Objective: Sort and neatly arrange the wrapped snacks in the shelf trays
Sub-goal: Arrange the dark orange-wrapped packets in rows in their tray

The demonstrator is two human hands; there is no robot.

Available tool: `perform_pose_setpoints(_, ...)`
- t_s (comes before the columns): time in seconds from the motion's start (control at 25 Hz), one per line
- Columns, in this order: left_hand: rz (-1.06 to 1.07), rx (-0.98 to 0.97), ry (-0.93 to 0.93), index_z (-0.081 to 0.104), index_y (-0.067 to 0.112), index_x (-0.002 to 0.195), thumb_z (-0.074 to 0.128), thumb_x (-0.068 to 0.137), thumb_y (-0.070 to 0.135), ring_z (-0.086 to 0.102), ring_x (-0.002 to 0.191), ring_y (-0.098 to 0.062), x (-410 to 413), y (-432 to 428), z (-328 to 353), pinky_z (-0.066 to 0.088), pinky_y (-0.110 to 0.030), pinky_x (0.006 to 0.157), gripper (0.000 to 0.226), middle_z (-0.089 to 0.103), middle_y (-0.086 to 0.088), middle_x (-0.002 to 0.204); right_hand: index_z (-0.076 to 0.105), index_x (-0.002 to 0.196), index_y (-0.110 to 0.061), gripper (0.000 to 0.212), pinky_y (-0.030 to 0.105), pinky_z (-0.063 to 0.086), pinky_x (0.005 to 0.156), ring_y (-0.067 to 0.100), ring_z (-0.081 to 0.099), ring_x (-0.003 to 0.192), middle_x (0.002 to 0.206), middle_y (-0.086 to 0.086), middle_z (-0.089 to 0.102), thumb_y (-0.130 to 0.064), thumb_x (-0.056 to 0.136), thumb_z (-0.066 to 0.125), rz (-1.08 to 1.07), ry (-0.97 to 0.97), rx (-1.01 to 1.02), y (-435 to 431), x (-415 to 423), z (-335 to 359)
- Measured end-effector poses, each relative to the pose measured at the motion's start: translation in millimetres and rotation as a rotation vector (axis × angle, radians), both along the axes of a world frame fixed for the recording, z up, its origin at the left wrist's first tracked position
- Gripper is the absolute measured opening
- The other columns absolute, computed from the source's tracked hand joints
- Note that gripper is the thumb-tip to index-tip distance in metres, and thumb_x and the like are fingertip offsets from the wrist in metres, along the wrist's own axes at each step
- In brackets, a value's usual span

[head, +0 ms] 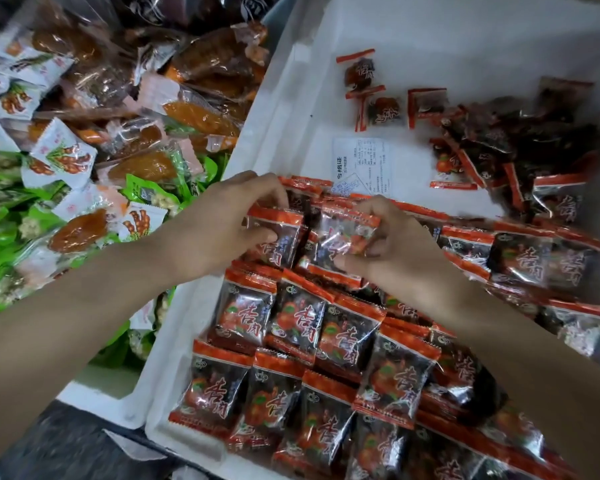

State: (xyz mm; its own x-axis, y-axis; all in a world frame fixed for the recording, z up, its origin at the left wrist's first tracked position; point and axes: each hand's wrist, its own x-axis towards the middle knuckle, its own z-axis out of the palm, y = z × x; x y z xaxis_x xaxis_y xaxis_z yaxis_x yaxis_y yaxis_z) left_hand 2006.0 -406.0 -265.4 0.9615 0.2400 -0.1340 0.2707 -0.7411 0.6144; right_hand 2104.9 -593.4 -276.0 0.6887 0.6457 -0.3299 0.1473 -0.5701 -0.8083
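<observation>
A white tray (284, 109) holds many red-and-black wrapped snacks. Near me they lie in overlapping rows (291, 341); at the back right they form a loose pile (520, 143). My left hand (219, 216) grips one packet (278, 237) at the top of the rows, thumb under it and fingers curled over its far edge. My right hand (392, 244) pinches a second packet (343, 237) just right of the first. Both packets stand tilted against the row behind them.
A white paper label (361, 164) lies on the tray floor behind the rows. Three stray packets (378, 88) lie further back. The neighbouring tray on the left is heaped with orange, white and green snack packs (84, 140). A dark floor shows at bottom left.
</observation>
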Motion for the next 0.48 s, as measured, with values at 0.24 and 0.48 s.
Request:
perform_pose_setpoints(0.24, -0.102, 0.228, -0.095, 0.056, 0.019, 0.112, 0.069, 0.082, 0.008, 0.046, 0.108, -0.02, 0.9, 2.2, -13.6, 0.038, -0.036, 0.094, 0.034, 0.055, -0.001, 0.11, 0.05, 0.111, -0.03, 0.023, 0.005, 0.042, 0.049, -0.001, 0.053, 0.066, 0.079, -0.014, 0.051, -0.032, 0.09, 0.06, 0.017, -0.143, -0.057, 4.5, -7.1, -11.3)
perform_pose_setpoints(0.48, -0.275, 0.348, -0.076, 0.05, 0.012, 0.135, 0.073, 0.079, 0.011, 0.047, 0.111, -0.024, -5.8, 8.6, -15.4, 0.038, -0.04, 0.098, 0.061, 0.056, -0.005, 0.117, 0.05, 0.091, -0.026, 0.014, 0.029, 0.054, 0.056, 0.015, 0.067, 0.056, 0.083, -0.018, 0.049, -0.024, 0.088, 0.064, -0.093, -0.056, 0.002, 6.6, -6.6, -10.2)
